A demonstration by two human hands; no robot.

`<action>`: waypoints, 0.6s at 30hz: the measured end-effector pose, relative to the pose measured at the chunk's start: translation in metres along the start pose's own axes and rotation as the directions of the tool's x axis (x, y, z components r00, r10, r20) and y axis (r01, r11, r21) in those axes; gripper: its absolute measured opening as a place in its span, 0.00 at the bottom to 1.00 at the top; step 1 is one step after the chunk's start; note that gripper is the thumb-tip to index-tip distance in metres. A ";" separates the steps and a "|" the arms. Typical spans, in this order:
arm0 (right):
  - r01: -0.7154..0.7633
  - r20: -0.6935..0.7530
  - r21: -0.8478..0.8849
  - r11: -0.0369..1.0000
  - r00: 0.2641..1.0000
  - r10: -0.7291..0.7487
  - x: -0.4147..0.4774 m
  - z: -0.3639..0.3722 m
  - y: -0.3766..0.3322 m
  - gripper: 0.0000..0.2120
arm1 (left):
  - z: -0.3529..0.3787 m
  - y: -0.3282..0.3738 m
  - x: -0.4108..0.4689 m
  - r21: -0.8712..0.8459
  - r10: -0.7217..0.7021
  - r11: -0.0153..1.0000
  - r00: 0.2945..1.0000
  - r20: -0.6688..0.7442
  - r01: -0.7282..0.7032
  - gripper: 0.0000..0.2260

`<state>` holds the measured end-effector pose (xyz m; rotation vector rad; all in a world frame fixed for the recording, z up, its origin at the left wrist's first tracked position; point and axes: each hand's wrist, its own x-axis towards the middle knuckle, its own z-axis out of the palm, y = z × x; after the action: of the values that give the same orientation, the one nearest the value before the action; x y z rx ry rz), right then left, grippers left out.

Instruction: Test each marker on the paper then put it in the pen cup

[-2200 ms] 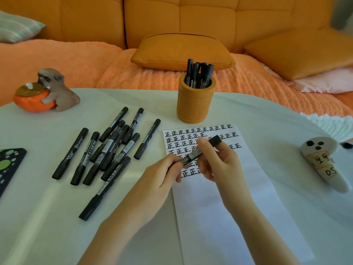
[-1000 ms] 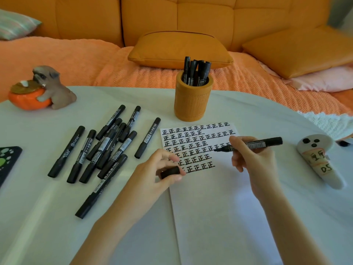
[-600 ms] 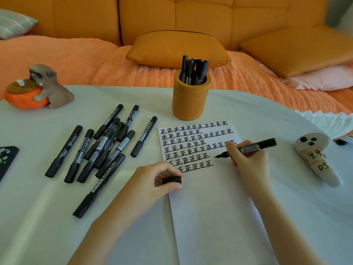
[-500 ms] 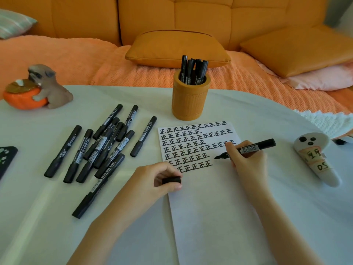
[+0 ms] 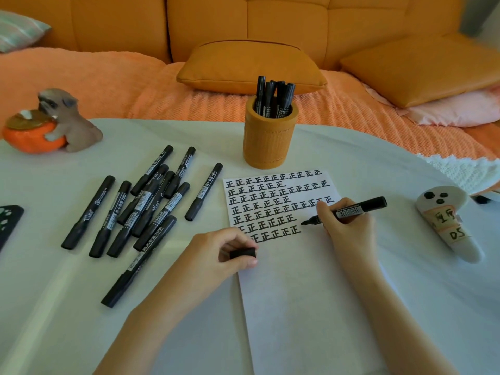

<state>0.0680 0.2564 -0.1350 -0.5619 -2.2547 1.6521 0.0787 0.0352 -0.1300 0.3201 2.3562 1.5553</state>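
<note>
Spanning 10 to 2 o'clock at the back, orange sofa (image 5: 243, 23) with a matching cushion (image 5: 251, 66). White table (image 5: 54, 307) fills the rest of the view. White paper (image 5: 297, 307) runs from centre down to 6 o'clock, and its top part is covered in rows of the same black hand-drawn character, the lower rows shorter. Loose markers (image 5: 142, 197), roughly ten, lie in a heap at 9 o'clock of the paper. All are black, capped, with white label bands, some overlapping, most pointing toward 1 o'clock. Pen cup (image 5: 266, 142) is orange, ribbed and upright, just past the paper's top edge at 12 o'clock, with several capped black markers standing in it. Dog figurine (image 5: 70, 123) hugs an orange bowl at 10 o'clock. White labelled gadget (image 5: 446, 226) with black dots lies at 3 o'clock. Right hand (image 5: 343, 226) is at the paper's right edge at 4 o'clock, fingers curled round the marker (image 5: 359, 208). That one is black, uncapped, with a barcode sticker, its body pointing to 3 o'clock and its tip aimed to 9 o'clock by the end of a written row. Tip contact with the paper is unclear. Left hand (image 5: 216, 255) is at 7 o'clock on the paper's left edge, fingers curled, pinching the black cap (image 5: 242, 253).
</note>
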 end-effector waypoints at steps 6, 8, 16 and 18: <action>0.011 0.000 -0.043 0.999 1.000 -0.011 0.001 0.001 0.000 0.14 | 0.000 0.001 -0.001 -0.004 -0.004 1.000 1.000 0.000 0.004 0.07; 0.016 -0.009 -0.053 0.998 1.000 -0.017 0.002 0.002 0.002 0.13 | 0.000 0.001 -0.001 -0.003 -0.003 1.000 1.000 0.001 0.003 0.07; 0.031 -0.040 -0.055 0.998 0.999 -0.034 0.003 -0.001 0.003 0.14 | 0.000 0.001 -0.001 -0.018 -0.014 1.000 1.000 -0.001 0.014 0.07; 0.038 -0.046 -0.060 0.997 0.998 -0.041 0.004 -0.001 0.002 0.13 | 0.000 0.000 0.000 -0.019 -0.019 1.000 1.000 -0.003 0.019 0.07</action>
<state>0.0655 0.2592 -0.1371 -0.5609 -2.2726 1.5419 0.0788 0.0353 -0.1295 0.2900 2.3386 1.5698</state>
